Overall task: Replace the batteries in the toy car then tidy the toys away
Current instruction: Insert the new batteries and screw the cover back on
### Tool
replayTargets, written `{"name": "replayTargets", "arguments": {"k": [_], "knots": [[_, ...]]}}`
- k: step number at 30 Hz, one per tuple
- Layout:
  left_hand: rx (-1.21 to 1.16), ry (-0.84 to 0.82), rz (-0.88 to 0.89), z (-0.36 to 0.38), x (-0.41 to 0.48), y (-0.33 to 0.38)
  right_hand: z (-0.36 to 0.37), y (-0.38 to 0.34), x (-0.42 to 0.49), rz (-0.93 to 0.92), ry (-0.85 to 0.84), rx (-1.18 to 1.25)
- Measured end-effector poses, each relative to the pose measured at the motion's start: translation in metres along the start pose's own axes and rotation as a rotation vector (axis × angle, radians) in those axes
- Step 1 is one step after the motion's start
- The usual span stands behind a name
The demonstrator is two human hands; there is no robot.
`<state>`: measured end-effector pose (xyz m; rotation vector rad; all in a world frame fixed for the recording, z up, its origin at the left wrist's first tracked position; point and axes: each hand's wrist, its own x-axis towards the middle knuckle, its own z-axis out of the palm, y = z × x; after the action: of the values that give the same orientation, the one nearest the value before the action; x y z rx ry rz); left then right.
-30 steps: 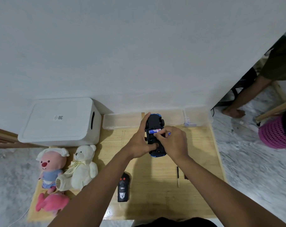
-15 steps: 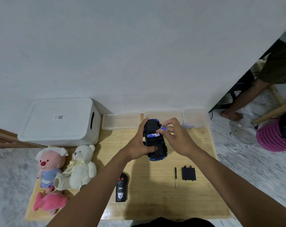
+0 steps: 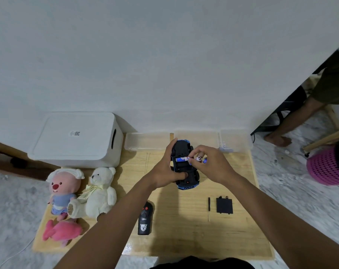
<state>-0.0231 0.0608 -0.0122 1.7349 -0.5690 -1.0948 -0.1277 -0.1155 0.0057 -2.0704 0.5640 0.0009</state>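
1. The left hand grips the toy car from its left side, with the thumb pressed on the black underside and the fingers curled over the far end.
2. The right hand pinches a small blue battery between thumb and fingertips, just at the right edge of the car's open compartment.
3. The toy car sits upside down in the centre of the frame. It is held just above the tabletop, with its blue trim showing at the near end.
4. A second blue battery lies crosswise inside the compartment.
5. Below and right of the hands, a black battery cover lies flat on the tabletop, with a thin screwdriver just to its left.
6. Below the left forearm lies a black remote control.
7. Along the far edge of the tabletop stand clear plastic containers.
8. At the left of the frame sit a pink-faced plush, a white teddy bear and a pink plush.
9. Behind the plush toys rests a white lidded storage box.
10. At the right edge of the frame stands a pink basket on the marble floor, with another person's bare leg above it.
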Motion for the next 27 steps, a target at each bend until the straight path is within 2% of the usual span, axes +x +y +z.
{"name": "replayTargets", "arguments": {"k": [4,15,20,27], "knots": [[-0.02,0.003,-0.005,0.002,-0.001,0.001,0.009,-0.002,0.0,-0.083,0.058,-0.012],[0.001,-0.018,0.001,-0.003,-0.004,0.005,0.017,-0.005,-0.006,-0.551,0.054,-0.318],[0.011,-0.013,0.008,-0.005,-0.005,0.005,0.011,-0.006,0.004,-0.601,-0.093,-0.487],[0.008,0.008,0.027,-0.006,-0.008,0.007,0.009,-0.009,0.008,-0.643,-0.093,-0.585]]}}
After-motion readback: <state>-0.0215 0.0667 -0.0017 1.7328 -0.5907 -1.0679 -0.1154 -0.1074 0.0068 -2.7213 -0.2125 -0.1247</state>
